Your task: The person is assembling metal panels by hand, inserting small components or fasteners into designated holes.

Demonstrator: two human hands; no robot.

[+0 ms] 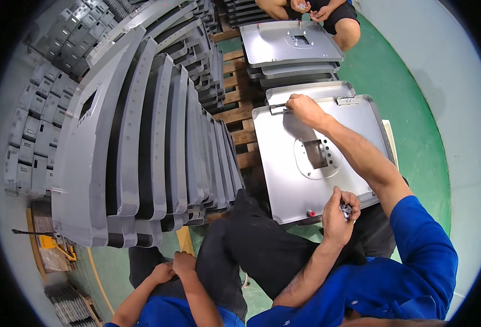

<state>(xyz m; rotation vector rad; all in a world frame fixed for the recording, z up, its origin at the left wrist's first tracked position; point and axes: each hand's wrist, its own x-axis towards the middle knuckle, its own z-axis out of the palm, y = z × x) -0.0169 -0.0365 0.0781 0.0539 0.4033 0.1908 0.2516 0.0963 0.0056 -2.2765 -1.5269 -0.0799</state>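
A grey sheet-metal panel (276, 158) with folded edges lies flat in front of me, with a square opening in its middle. My right hand (306, 110) stretches to the panel's far left corner, fingers pinched at a small metal bracket (279, 109); whatever sits in the fingertips is hidden. A matching bracket (348, 100) shows at the far right corner. My left hand (340, 217) is raised over the near edge, its fingers curled around several small metal fasteners (346, 210). Beside it, a red-capped post (312, 213) stands on the panel.
Rows of upright grey panels (175, 136) fill the left. Wooden pallets (239, 111) lie between stacks. Beyond my panel another panel stack (273, 46) stands by a crouching person's hands (310, 10). A seated person's folded hands (177, 265) rest at lower left. A yellow-handled tool (55, 244) lies far left.
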